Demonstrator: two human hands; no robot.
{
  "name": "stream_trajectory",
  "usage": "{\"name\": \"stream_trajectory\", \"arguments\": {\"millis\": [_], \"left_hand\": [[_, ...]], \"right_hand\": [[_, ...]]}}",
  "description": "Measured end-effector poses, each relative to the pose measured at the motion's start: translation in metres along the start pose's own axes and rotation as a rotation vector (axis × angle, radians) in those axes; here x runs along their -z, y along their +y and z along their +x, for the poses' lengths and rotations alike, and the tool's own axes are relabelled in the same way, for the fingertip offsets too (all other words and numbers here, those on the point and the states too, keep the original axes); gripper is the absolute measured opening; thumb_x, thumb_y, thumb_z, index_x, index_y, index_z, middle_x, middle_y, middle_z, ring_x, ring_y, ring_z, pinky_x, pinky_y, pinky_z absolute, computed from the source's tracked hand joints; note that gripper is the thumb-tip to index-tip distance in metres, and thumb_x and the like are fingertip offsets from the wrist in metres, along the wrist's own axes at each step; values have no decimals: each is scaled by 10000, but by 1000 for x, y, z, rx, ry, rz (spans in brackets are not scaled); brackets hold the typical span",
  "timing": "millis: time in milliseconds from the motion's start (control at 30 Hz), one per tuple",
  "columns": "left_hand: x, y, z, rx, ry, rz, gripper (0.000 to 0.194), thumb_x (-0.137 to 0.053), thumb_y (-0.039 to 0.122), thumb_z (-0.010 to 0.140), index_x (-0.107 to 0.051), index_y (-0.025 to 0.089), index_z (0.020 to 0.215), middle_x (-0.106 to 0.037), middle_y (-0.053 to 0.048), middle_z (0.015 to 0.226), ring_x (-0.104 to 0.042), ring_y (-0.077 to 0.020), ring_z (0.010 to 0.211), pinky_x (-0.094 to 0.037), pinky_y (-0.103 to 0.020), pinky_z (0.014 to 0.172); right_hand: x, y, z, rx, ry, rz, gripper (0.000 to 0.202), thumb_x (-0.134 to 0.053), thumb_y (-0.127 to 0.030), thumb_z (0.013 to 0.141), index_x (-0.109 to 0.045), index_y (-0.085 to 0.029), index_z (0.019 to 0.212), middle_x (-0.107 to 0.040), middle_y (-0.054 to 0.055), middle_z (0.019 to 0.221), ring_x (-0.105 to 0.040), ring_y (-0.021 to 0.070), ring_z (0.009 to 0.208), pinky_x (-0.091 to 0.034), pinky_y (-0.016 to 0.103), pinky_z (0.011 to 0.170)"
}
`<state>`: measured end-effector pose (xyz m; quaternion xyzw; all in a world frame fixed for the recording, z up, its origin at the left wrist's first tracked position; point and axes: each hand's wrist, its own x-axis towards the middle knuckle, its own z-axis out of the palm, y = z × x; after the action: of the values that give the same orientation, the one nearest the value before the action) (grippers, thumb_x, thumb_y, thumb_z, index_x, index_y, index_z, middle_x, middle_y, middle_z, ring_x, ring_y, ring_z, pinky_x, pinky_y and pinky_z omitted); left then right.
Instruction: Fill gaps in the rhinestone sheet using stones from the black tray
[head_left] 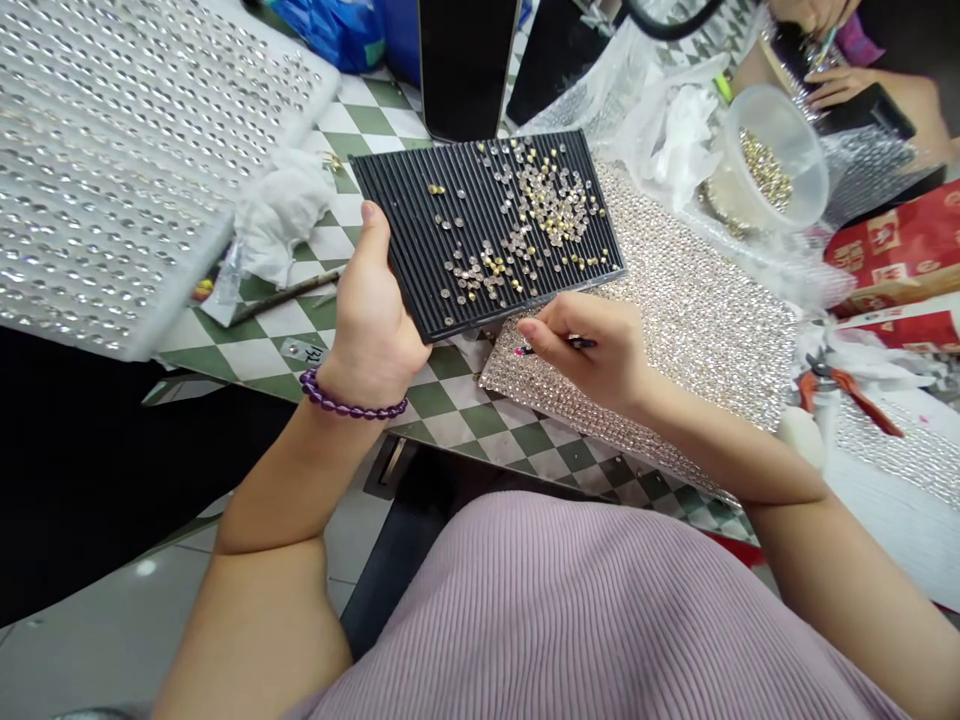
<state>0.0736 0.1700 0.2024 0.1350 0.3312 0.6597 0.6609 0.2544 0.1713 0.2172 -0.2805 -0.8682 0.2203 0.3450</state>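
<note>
My left hand grips the left end of a black ridged tray, thumb on top, holding it tilted above the table. Clear and gold rhinestones lie scattered over the ridges, thickest toward the right end. Just below the tray's near edge, my right hand is closed around a thin dark pen-like stick with a pink tip; most of the stick is hidden by the fingers. Under that hand lies a sheet densely covered in sparkling stones.
A white board with rows of clear gems stands at left, near a tweezers-like tool. Behind the tray is a phone. At right are a plastic tub of stones, orange-handled pliers and another person's hands.
</note>
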Motion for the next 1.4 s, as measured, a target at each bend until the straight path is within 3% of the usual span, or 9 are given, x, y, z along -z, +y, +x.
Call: {"name": "stream_trajectory", "arguments": {"millis": [300, 467, 700, 900, 1100, 1400], "left_hand": [[-1, 0, 0, 10, -12, -18, 479, -161, 404, 967, -522, 105, 1068, -555, -76, 1252, -268, -237, 1374, -214, -492, 1143], [-2, 0, -1, 14, 8, 38, 424, -205, 427, 946, -577, 224, 975, -544, -6, 1293, -178, -172, 1408, -212, -365, 1178], [1, -1, 0, 18, 4, 15, 442, -204, 421, 955, -557, 172, 1046, -548, -55, 1288, -212, -196, 1400, -195, -400, 1179], [1, 0, 2, 9, 10, 39, 468, -154, 400, 968, -512, 141, 1122, -568, -46, 1242, -279, -200, 1374, -240, -469, 1148], [2, -1, 3, 30, -6, 69, 504, -137, 430, 957, -499, 153, 1171, -551, -62, 1270, -312, -207, 1360, -288, -446, 1136], [-1, 0, 1, 36, 5, 31, 507, -136, 414, 965, -492, 118, 1172, -554, -86, 1245, -267, -226, 1376, -238, -473, 1140]], "right_hand": [[-14, 10, -4, 14, -48, -74, 300, -520, -244, 891, -457, -136, 618, -472, -21, 595, -424, 39, 559, -312, 183, 522], [-12, 8, -3, 4, -11, -67, 308, -523, -230, 886, -444, -138, 603, -475, -20, 585, -430, 40, 555, -316, 180, 522], [-14, 6, -2, 35, -71, -103, 296, -537, -239, 882, -465, -130, 616, -482, -20, 590, -419, 34, 542, -299, 179, 504], [-11, 5, 4, 53, 58, -1, 306, -572, -188, 859, -410, -139, 603, -484, -26, 593, -471, 29, 568, -319, 171, 513], [0, 19, 27, 51, 290, 33, 374, -536, -254, 885, -338, -157, 583, -402, -41, 546, -382, 13, 494, -254, 174, 473], [-4, 22, 47, -16, 171, -86, 444, -505, -379, 898, -319, -152, 564, -349, -32, 541, -326, 17, 506, -241, 188, 492]]}}
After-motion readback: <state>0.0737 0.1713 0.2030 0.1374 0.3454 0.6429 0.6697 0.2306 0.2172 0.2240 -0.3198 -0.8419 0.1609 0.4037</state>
